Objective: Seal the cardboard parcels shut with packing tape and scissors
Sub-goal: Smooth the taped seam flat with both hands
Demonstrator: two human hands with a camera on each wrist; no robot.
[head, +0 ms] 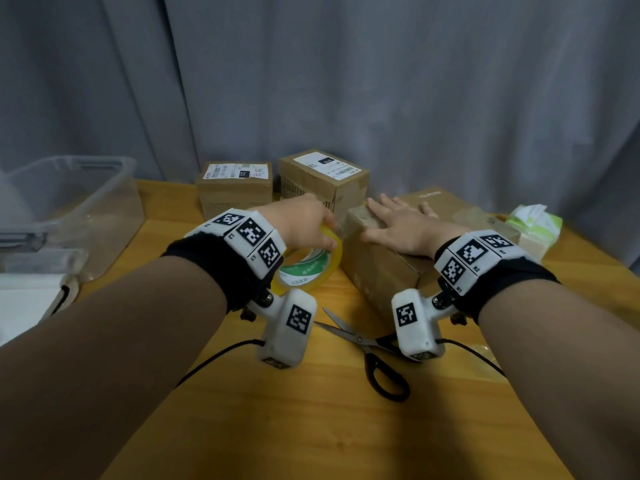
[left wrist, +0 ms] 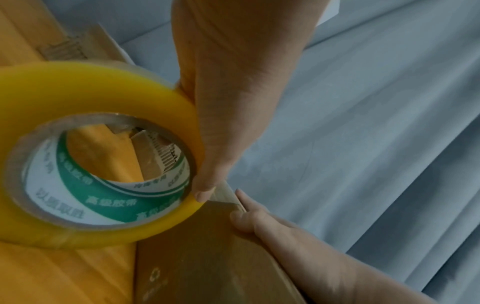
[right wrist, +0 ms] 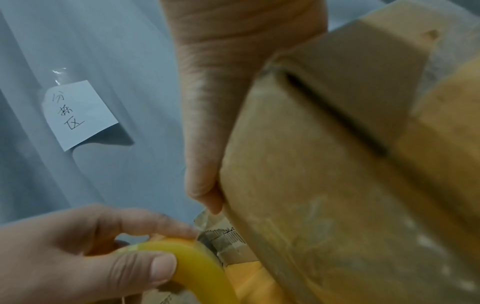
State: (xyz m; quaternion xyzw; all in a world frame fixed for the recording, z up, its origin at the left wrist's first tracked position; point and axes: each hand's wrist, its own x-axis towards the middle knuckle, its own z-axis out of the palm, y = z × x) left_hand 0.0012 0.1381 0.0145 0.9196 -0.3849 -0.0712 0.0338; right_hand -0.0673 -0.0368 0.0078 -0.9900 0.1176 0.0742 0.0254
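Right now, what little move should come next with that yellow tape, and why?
Probably draw the tape roll in the left hand back toward the body along the box, since the right hand lies flat on top near the far edge and the scissors lie untouched.

Left hand (head: 304, 220), centre of the head view: fingers and thumb curled in a grip on the tape (head: 313, 268). Right hand (head: 401, 226), just right of it: palm down, fingers straight, flat on the box (head: 381, 271). Both forearms extend from the lower corners.

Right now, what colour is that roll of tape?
The tape roll is translucent yellow, with a green-and-white printed core; the left wrist view shows it best.
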